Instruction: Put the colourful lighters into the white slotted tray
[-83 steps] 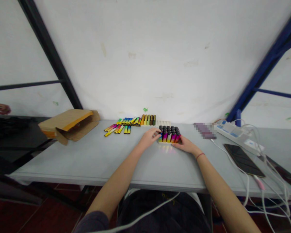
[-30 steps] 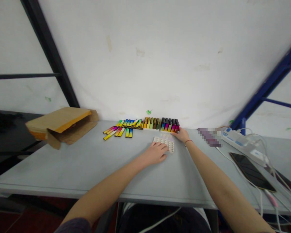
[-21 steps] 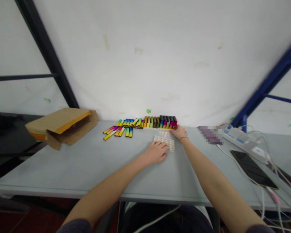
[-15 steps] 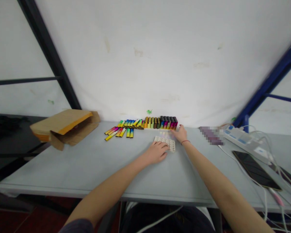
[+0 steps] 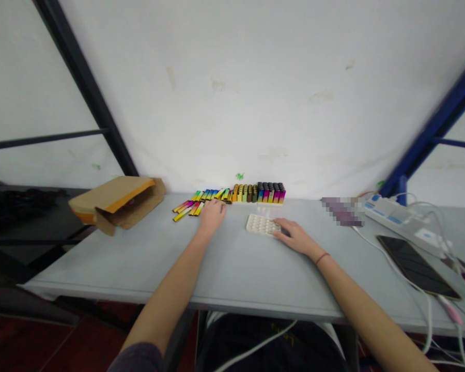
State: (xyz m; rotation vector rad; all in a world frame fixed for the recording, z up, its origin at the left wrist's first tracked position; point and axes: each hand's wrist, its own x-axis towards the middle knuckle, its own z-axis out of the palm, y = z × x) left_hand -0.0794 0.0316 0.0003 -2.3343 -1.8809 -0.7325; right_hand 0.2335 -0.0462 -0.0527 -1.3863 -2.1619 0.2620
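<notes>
My left hand [image 5: 212,216] reaches over a pile of slim tubes [image 5: 184,213] with bright rainbow colours and black ends. Its fingers rest on them, thumb apart, and partly hide those beneath. A white tray [image 5: 259,225] with rows of round holes lies flat in front of me. Thumb and fingers of my right hand [image 5: 296,237] are closed about the tray's right end. Behind it, against the wall, similar tubes stand upright in rows: a yellow and dark group [image 5: 245,193], and a blue-to-magenta group with black tops [image 5: 271,192].
An opened brown cardboard box [image 5: 114,199] lies at the left of the table [image 5: 232,274]. On the right are a phone [image 5: 416,266], a white power strip [image 5: 405,222] with tangled cables, and a blurred purple object [image 5: 343,212]. The wall [image 5: 232,103] closes off the back.
My left hand has left the tray and moved left and forward to the tube pile. My right hand has come back from the upright tubes to the tray's right end.
</notes>
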